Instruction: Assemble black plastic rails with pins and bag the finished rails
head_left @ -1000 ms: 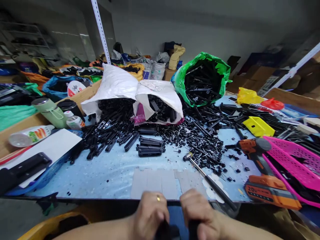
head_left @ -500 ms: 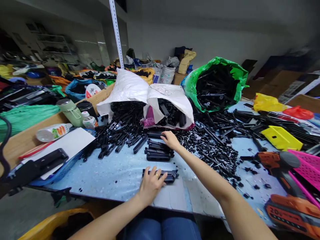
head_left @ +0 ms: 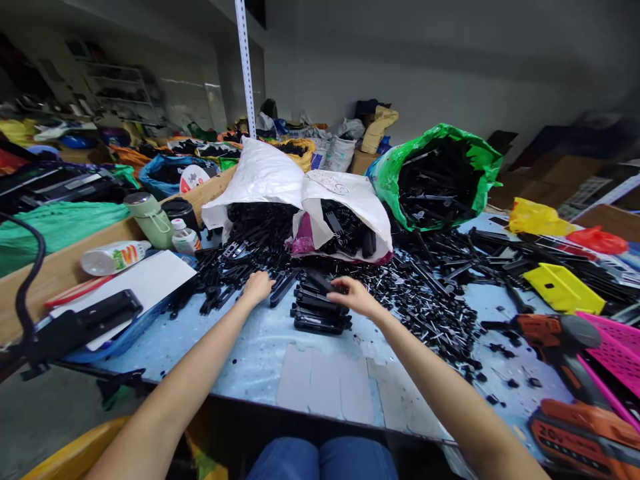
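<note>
Right grip (head_left: 354,297) half-curled at a bar (head_left: 319,281), mid-frame; left grip (head_left: 257,288) by parts (head_left: 235,252); holds unclear | bar likely light, stiff, slick | pinch it mid-length!

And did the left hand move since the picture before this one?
Yes. Judged against the grey patch on the table, the left hand went farther back and left, over to the black pieces.
</note>
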A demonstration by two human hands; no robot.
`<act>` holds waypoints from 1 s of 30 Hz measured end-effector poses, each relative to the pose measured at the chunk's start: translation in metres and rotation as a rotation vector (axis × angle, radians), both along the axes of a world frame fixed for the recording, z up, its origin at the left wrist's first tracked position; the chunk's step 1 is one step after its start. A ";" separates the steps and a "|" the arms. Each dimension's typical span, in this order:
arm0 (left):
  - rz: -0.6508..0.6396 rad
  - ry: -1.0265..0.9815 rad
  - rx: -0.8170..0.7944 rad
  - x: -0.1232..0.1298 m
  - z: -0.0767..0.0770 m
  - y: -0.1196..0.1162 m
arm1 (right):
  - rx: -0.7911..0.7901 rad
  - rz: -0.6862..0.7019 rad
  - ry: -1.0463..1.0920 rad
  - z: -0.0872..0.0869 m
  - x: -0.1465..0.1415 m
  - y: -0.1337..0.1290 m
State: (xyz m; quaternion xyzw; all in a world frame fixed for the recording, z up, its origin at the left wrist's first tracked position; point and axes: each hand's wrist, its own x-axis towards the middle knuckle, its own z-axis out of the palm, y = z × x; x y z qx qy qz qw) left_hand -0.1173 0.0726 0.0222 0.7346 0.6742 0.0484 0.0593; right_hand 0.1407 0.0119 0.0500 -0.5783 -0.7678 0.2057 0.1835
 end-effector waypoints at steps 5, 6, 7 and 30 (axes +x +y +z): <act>-0.003 0.014 -0.024 -0.002 0.003 -0.031 | -0.151 0.053 0.182 -0.014 0.018 -0.098; 0.002 0.021 -0.020 -0.005 0.009 -0.042 | -0.186 0.032 0.172 -0.017 0.023 -0.112; -0.012 0.026 -0.014 -0.008 0.017 -0.053 | -0.211 0.021 0.156 -0.018 0.029 -0.122; -0.341 -1.083 -0.010 0.094 -0.004 -0.176 | -0.315 -0.230 1.057 -0.044 -0.021 -0.135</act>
